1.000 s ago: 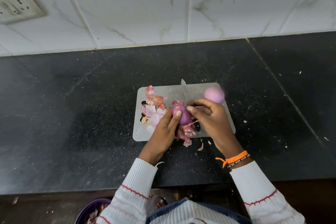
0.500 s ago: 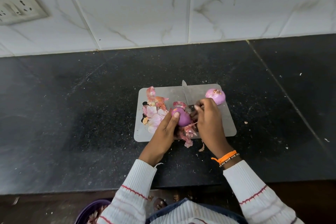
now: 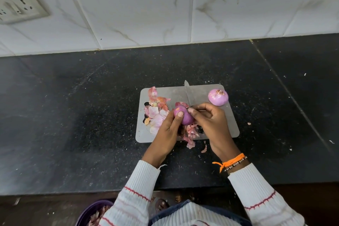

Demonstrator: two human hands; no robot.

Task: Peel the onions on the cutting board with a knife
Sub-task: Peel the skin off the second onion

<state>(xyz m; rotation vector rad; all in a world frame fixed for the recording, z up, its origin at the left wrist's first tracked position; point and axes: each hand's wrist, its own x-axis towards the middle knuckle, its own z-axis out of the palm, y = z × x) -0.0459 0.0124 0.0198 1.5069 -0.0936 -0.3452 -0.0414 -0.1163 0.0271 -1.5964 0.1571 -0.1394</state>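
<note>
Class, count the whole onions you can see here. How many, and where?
2: one purple peeled onion held between both hands; one pink round onion at the grey cutting board's far right corner. More may be hidden.

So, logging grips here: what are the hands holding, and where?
Left hand grips the purple onion around its side; right hand holds the knife by its hidden handle.

A second onion (image 3: 218,97) sits on the cutting board's (image 3: 230,124) far right corner.

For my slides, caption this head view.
Left hand holds an onion while right hand peels with a knife.
</note>
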